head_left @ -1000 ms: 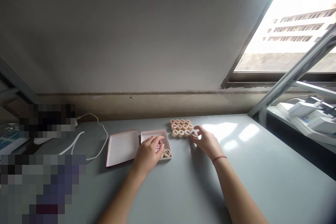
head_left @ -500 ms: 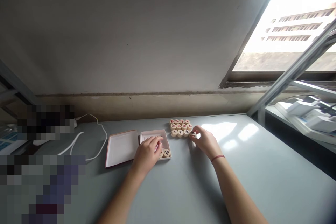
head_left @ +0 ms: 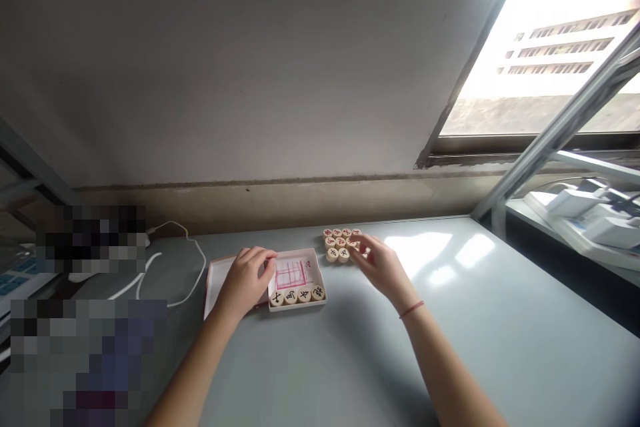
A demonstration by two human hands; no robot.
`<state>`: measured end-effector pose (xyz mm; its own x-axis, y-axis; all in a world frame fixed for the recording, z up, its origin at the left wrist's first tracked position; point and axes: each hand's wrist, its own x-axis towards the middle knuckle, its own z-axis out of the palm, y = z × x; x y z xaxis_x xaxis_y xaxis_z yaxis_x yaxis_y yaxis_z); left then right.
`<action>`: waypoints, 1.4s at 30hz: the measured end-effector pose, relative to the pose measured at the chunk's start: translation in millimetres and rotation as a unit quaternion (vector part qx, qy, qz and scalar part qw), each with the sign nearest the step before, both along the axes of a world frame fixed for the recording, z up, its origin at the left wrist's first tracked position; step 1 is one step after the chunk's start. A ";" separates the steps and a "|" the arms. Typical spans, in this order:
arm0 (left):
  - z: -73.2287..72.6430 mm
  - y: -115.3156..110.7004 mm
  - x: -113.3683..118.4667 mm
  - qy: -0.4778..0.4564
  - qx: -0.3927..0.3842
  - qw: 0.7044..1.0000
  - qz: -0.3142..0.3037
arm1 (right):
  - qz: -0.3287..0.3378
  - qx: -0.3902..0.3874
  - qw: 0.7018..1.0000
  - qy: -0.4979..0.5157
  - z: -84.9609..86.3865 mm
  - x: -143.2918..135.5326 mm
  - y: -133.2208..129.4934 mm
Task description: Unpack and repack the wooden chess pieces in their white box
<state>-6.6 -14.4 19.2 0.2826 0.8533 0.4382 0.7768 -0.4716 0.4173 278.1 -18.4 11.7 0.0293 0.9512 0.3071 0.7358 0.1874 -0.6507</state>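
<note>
The small open box holds a row of wooden Chinese chess pieces along its near side, with black characters on top. A red grid is drawn on its floor. My left hand is at the box's far left corner, curled fingertips and thumb together at its left wall. Behind and right of the box, more round chess pieces stand in rows, red characters at the back and black in front. Over the right end of these rows is my right hand, thumb and fingers apart, partly covering some pieces.
The box lid lies left of the box, partly under my left hand. A white cable runs across the grey table farther left. Metal frame posts and a shelf with white devices stand at the right.
My left hand has moved left off the pieces in the box, uncovering the row and the red grid. My right hand has shifted slightly left over the standing pieces, its fingers spreading.
</note>
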 end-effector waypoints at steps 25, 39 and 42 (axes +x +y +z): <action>-10.1 -35.6 2.5 0.060 -0.128 0.987 -0.071 | 0.129 -0.046 0.990 -0.034 -23.9 -64.5 -11.0; 5.1 -27.7 41.5 -0.162 -0.202 0.966 0.002 | 0.172 0.125 0.977 -0.019 -6.3 -67.4 -21.4; 3.2 -29.1 24.0 -0.065 -0.163 0.984 -0.008 | 0.107 0.052 0.990 -0.074 -4.4 -48.3 -15.0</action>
